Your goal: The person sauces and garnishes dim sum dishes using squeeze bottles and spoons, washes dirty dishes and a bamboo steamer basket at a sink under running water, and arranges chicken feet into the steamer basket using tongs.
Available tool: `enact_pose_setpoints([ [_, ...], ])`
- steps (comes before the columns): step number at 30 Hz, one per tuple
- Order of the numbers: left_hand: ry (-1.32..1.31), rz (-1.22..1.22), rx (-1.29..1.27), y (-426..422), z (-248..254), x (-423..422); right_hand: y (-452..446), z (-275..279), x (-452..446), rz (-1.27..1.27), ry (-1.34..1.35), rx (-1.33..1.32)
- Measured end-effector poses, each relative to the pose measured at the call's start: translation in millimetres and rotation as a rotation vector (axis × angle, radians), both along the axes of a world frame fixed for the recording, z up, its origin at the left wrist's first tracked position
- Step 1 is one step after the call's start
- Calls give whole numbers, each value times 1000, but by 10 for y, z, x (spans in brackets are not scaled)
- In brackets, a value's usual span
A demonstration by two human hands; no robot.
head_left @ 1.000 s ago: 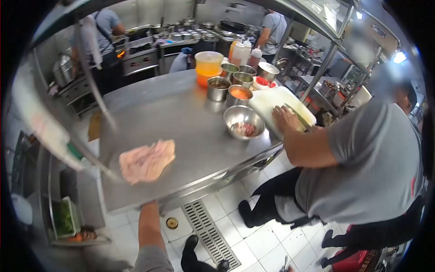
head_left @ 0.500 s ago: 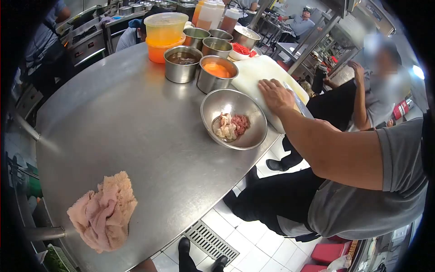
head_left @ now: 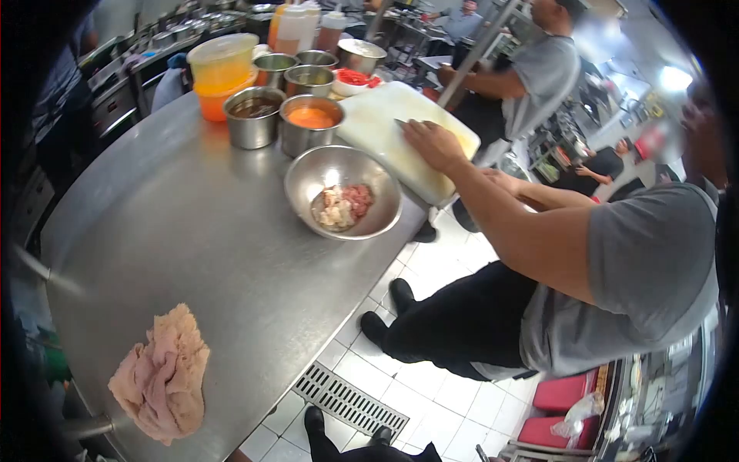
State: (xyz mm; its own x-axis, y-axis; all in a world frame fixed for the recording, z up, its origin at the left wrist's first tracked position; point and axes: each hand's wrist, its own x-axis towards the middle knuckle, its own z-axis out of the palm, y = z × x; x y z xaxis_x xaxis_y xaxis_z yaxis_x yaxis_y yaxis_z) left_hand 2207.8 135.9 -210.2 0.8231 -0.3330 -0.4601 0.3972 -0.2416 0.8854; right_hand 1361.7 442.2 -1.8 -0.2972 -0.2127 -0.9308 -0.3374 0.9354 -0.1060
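Observation:
At the bottom edge a dark, slim object (head_left: 482, 453) pokes into view beside a sliver of what may be my right hand (head_left: 496, 459); its fingers are cut off by the frame. My left hand is out of sight. The pinkish cloth (head_left: 162, 377) lies crumpled on the near left of the steel table (head_left: 192, 254). Further along stands a steel bowl (head_left: 385, 208) with pale pieces and reddish ground meat (head_left: 356, 200) in it. A co-worker's hand (head_left: 435, 145) rests over a knife on the white cutting board (head_left: 369, 123).
Steel containers, one holding orange sauce (head_left: 311, 117), stand near a yellow-orange tub (head_left: 223, 65) and squeeze bottles (head_left: 290, 31). The co-worker in grey (head_left: 639, 246) stands along the table's right edge. A floor drain (head_left: 350, 400) lies by my shoes. Red seats (head_left: 562, 393) are at lower right.
The view has turned, so the table and its contents sit further left. The co-worker's hand and knife have shifted on the board, and the other forearm now shows. A dark object has appeared at the bottom.

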Motion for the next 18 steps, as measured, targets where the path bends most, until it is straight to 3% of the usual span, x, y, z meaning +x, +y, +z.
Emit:
enact_pose_setpoints([
  [1, -11, -10, 2, 13, 43, -8, -355, 576, 548, 22, 16, 5],
  [6, -111, -73, 27, 81, 355, -90, 83, 269, 355, 31, -33, -11],
  [9, -235, -138, 11, 50, 716, -279, 334, 125, 376, 336, 141, 79],
  [10, -276, -180, -7, -8, 872, -423, 487, 17, 321, 310, 137, 63],
  [14, -414, -446, -138, -176, 1718, -1446, 883, 217, 412, 263, 132, -4],
  [16, -454, -601, -210, -141, 2168, -2224, 1283, 115, 215, 257, 115, -177],
  [18, -438, -795, -266, 80, 2510, -3123, 1659, 349, 158, -64, 126, -219],
])
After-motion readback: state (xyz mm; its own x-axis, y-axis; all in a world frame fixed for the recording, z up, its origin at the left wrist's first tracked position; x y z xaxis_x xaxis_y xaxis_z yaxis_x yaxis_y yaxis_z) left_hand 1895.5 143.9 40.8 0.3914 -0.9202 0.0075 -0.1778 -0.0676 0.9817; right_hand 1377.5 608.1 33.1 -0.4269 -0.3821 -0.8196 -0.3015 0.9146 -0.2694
